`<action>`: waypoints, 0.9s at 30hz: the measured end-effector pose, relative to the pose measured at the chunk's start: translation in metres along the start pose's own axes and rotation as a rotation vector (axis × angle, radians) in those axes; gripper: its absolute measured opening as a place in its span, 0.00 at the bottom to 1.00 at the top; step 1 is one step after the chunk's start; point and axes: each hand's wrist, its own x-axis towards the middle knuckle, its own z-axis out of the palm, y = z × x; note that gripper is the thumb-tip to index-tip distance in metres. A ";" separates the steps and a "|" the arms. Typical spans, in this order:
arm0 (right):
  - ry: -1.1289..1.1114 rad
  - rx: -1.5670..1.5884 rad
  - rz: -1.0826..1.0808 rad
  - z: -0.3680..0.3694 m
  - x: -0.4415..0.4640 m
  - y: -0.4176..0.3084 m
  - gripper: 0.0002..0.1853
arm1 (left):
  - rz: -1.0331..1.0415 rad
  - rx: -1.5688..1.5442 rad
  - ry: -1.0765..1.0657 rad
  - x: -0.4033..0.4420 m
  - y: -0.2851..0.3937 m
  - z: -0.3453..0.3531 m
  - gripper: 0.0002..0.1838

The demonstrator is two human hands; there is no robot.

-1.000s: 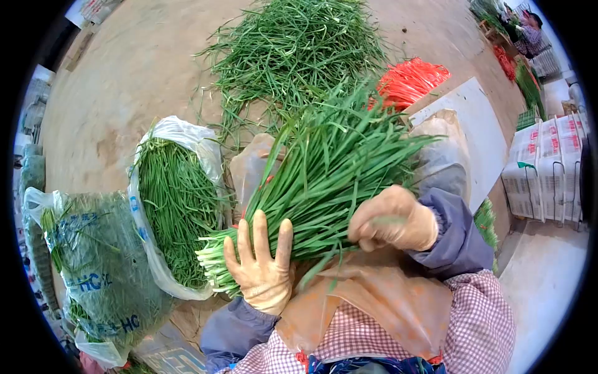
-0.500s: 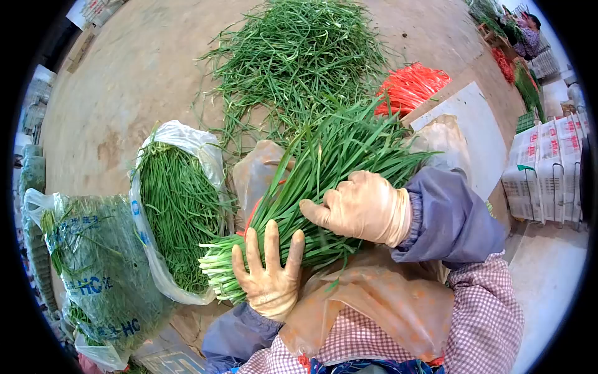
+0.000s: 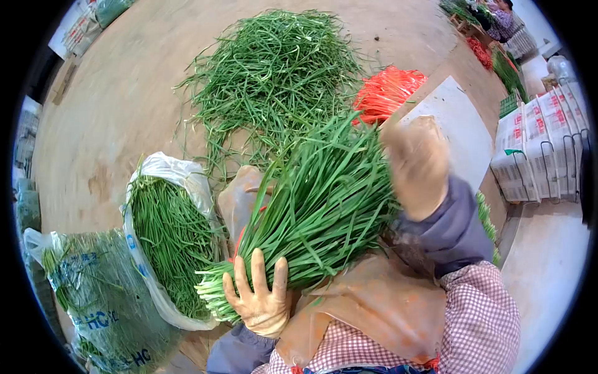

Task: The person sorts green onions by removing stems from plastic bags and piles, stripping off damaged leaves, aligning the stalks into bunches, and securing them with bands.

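A large bundle of garlic chives [image 3: 327, 206] lies slantwise across my lap, white stem ends at lower left and green leaf tips at upper right. My gloved left hand [image 3: 260, 304] rests on the stem end with its fingers spread. Beside those fingers a thin red strip [image 3: 238, 244] runs along the edge of the bundle; part of it is hidden by leaves. Off the leaves at the right, my gloved right hand [image 3: 420, 165] is raised in front of a white board [image 3: 458, 112]. Motion smears its fingers, so whether it holds anything is unclear.
A loose heap of greens [image 3: 274, 68] lies on the floor ahead, with a pile of red strips [image 3: 389, 90] to its right. At left are an open bag of chives [image 3: 171, 227] and a wrapped bag [image 3: 112, 293]. White crates [image 3: 539, 146] stand at right; a person [image 3: 498, 22] works far behind.
My right hand has lifted off the leaves and swung up and to the right. My left hand stays spread on the stem end. The camera view has shifted slightly.
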 end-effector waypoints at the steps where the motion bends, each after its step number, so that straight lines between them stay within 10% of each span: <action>1: 0.074 -0.013 0.123 -0.008 0.014 0.015 0.05 | -0.001 -0.007 0.012 -0.001 0.000 0.000 0.44; 5: -0.038 0.413 0.461 -0.024 0.017 0.057 0.11 | 0.005 -0.020 0.026 0.001 0.003 0.003 0.44; 8: -0.496 0.285 0.075 -0.019 0.012 0.055 0.11 | 0.012 0.012 0.007 -0.003 0.002 0.002 0.41; 14: -0.136 0.690 0.542 0.011 0.012 0.047 0.14 | -0.038 -0.019 0.040 -0.002 0.005 0.001 0.34; 19: -1.032 0.009 0.119 0.022 0.030 0.043 0.23 | -0.041 -0.028 0.063 0.002 0.007 0.005 0.35; 25: -0.563 1.063 0.642 0.062 -0.014 0.040 0.11 | -0.048 -0.025 0.043 -0.001 0.006 0.002 0.35; 27: -0.556 0.758 0.498 0.055 -0.001 0.065 0.10 | -0.043 -0.030 0.059 0.001 0.006 0.003 0.35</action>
